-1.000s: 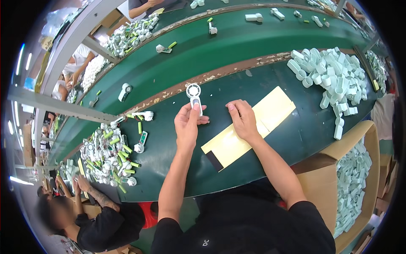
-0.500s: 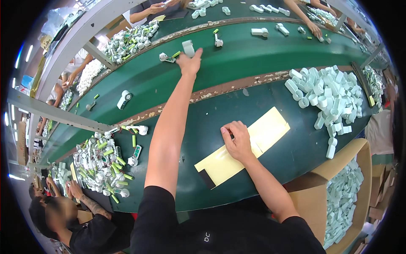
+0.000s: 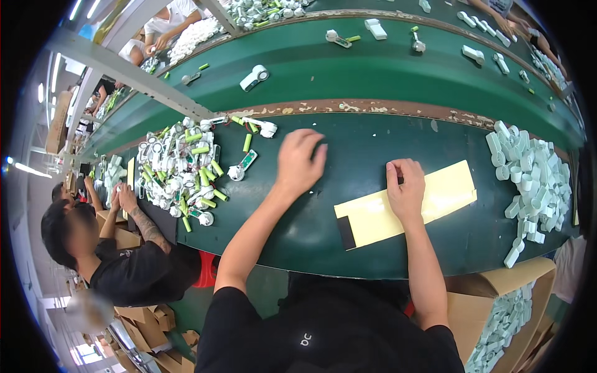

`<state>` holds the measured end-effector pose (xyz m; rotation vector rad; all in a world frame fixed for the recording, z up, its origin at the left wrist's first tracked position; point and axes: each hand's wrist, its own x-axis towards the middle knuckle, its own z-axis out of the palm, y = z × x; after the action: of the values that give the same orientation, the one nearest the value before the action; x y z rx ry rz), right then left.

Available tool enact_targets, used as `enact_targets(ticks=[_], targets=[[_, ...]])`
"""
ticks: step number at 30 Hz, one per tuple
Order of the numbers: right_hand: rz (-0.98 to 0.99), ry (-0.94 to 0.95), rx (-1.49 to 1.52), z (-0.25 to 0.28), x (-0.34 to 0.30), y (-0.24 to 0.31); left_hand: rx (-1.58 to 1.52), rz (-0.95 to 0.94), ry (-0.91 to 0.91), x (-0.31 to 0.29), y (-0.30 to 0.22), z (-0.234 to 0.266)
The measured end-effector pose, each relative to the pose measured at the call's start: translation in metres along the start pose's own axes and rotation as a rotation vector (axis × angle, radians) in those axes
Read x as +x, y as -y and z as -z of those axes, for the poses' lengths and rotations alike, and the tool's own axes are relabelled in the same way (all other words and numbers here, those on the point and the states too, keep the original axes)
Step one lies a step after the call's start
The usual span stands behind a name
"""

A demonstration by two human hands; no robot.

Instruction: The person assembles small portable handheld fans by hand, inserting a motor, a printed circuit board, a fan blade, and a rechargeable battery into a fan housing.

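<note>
My left hand (image 3: 300, 163) hovers over the green table with thumb and fingers apart, holding nothing. Left of it lies a heap of white motor-like assemblies (image 3: 180, 163) with green cylindrical cells and wires; one loose assembly with a green circuit board (image 3: 243, 166) is nearest. My right hand (image 3: 406, 189) rests on a yellow sheet (image 3: 444, 191) with a black corner patch. Its fingers are loosely curled, with nothing visible in them. A pale plastic housing (image 3: 375, 29) lies on the green conveyor belt beside an assembly with a cell (image 3: 339, 39).
Pale mint housings (image 3: 528, 174) are heaped at the table's right. A cardboard box (image 3: 463, 304) of similar housings stands below that edge. A brown ledge (image 3: 348, 107) separates table from belt. Grey metal posts (image 3: 130, 74) rise at left; a co-worker (image 3: 134, 273) sits there.
My left hand has let go of the pale housing on the belt and come back over the table. My right hand stays on the yellow sheet. The view has turned left.
</note>
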<state>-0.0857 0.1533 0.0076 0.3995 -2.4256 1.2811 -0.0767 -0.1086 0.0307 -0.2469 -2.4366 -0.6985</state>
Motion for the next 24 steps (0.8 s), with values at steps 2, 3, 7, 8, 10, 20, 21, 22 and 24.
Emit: enact_targets(ticks=[2, 3, 7, 8, 10, 20, 21, 22, 24], targets=[[0.013, 0.013, 0.003, 0.003, 0.0, 0.005, 0.2, 0.068, -0.074, -0.02, 0.028, 0.032], [-0.026, 0.016, 0.09, 0.006, 0.0, 0.009, 0.25, 0.137, -0.079, -0.027, 0.039, 0.048], [0.017, -0.03, 0.224, 0.019, 0.002, 0.027, 0.602, 0.367, 0.148, -0.051, 0.061, 0.1], [0.021, -0.031, 0.226, 0.022, 0.003, 0.032, 0.655, 0.478, 0.33, -0.056, 0.064, 0.109], [0.075, -0.032, 0.227, 0.027, 0.005, 0.043, 0.59, 0.484, 0.293, -0.062, 0.063, 0.115], [0.322, 0.192, 0.171, 0.028, -0.014, 0.089, -1.345, 0.93, 0.249, -0.032, -0.042, 0.083], [0.211, 0.231, 0.241, 0.027, -0.02, 0.096, -1.461, 0.956, 0.267, -0.032, -0.053, 0.072], [0.094, 0.26, 0.304, 0.027, -0.026, 0.1, -1.469, 0.97, 0.26, -0.03, -0.071, 0.061], [-0.15, 0.325, 0.448, 0.032, -0.032, 0.097, -1.544, 0.914, 0.121, -0.029, -0.098, 0.029]])
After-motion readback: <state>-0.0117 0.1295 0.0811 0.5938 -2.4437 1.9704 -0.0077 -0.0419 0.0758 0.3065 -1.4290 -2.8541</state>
